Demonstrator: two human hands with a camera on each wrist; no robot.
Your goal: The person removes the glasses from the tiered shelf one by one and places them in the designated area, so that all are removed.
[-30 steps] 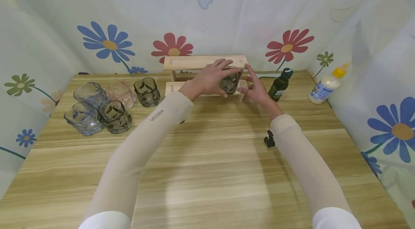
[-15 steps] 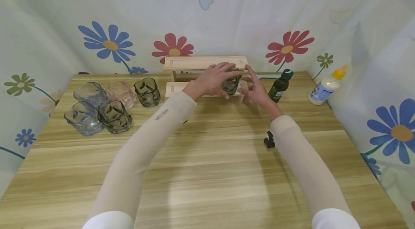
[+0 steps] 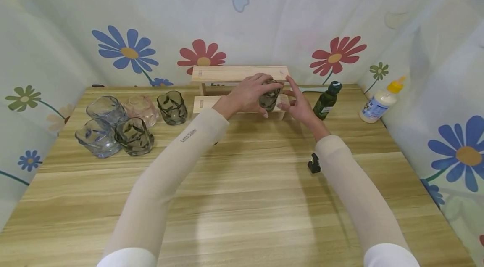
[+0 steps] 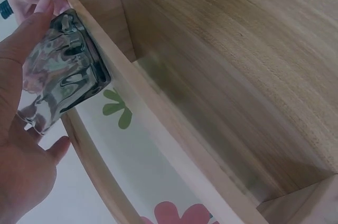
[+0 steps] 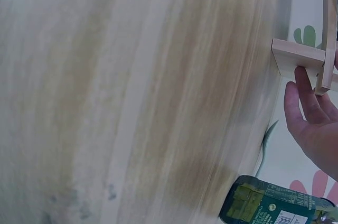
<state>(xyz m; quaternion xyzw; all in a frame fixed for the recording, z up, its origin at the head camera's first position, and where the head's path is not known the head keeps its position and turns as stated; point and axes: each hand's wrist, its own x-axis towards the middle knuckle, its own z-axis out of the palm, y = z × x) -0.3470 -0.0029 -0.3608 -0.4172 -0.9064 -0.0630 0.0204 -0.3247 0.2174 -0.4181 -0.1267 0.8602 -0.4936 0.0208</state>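
A two-tier wooden rack (image 3: 242, 74) stands against the back curtain. My left hand (image 3: 245, 94) grips a smoky grey drinking glass (image 3: 269, 96), thumb low in front and fingers over its upper part. The glass (image 4: 68, 71) is upright at the right end of the lower shelf (image 4: 142, 97); in the left wrist view its base meets the board. My right hand (image 3: 300, 105) holds the rack's right end, with one finger reaching the upper shelf and the thumb by the lower one. In the right wrist view, fingers (image 5: 309, 100) lie under the lower board beside the leg.
Several clear, pink and grey glasses stand at the left, among them a grey glass (image 3: 172, 108) nearest the rack. At right are a dark green bottle (image 3: 326, 99) and a white bottle with yellow cap (image 3: 379, 103). A small black object (image 3: 314, 163) lies by the right sleeve.
My left hand and the glass have shifted very slightly to the right along the lower shelf. The right hand stays at the rack's end.
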